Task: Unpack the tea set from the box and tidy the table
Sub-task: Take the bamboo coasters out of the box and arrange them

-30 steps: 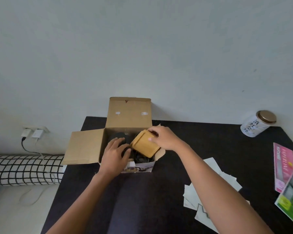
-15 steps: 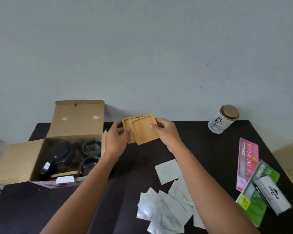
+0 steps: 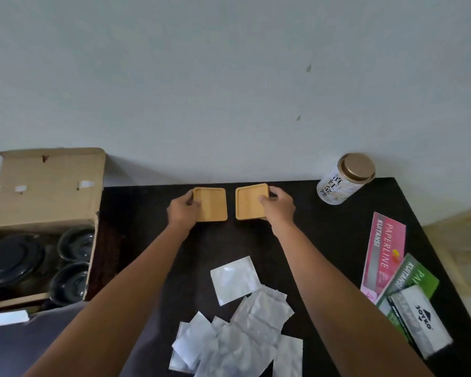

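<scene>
Two square wooden coasters lie side by side on the black table (image 3: 324,229), near its far edge. My left hand (image 3: 181,212) grips the left coaster (image 3: 212,204) by its left side. My right hand (image 3: 278,206) holds the right coaster (image 3: 249,202) by its right side, thumb on top. At the left, the open cardboard box (image 3: 46,186) holds a dark teapot (image 3: 10,258) with a black lid and two dark glass cups (image 3: 76,243), (image 3: 70,282).
A white tea tin (image 3: 343,180) with a gold lid stands at the far right. Pink and green receipt books (image 3: 385,248) and a white stapler box (image 3: 419,319) lie along the right edge. Several white paper sachets (image 3: 237,322) are scattered at the near middle.
The stacked coasters came out of the box and across to the table's far middle. My hands then split them apart and set them flat, one in each hand.
</scene>
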